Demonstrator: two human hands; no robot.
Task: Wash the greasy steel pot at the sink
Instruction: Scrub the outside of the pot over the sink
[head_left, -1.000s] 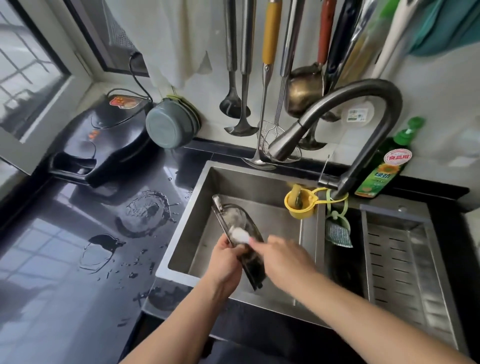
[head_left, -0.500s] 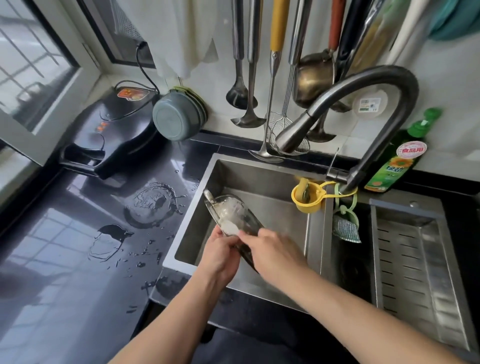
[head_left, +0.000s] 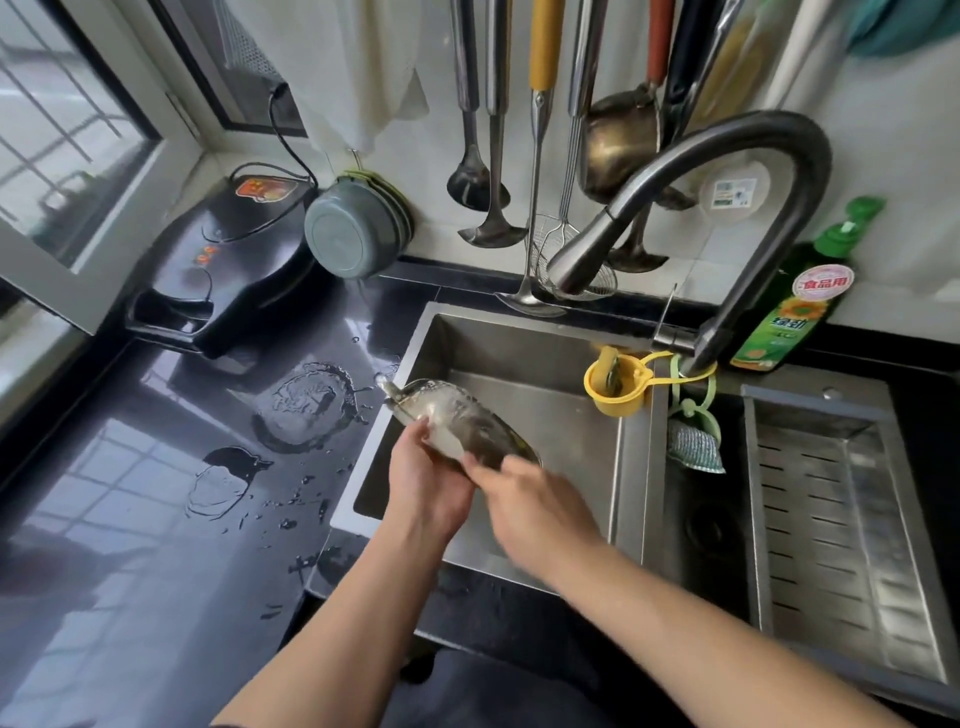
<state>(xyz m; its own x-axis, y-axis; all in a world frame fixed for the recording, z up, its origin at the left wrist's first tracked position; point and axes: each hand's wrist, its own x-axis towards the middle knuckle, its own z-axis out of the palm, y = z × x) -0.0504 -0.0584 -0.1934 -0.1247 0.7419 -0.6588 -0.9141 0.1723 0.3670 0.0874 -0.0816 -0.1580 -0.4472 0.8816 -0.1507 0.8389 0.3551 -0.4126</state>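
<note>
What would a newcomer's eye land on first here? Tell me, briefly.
Both hands over the sink: the left hand holds a tilted, soapy steel pot while the right hand, blurred, works at its lower edge. Above arches a dark faucet, with ladles hanging on the wall behind.

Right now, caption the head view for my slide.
Left hand holds the tilted steel pot over the sink while the right hand scrubs it.

glossy black stone countertop (head_left: 130, 545), wet with puddles (head_left: 306, 405); bearing a black electric griddle (head_left: 223, 275), a green dish-soap bottle (head_left: 789, 306), perhaps a tilted grey-green bowl (head_left: 353, 228).
</note>
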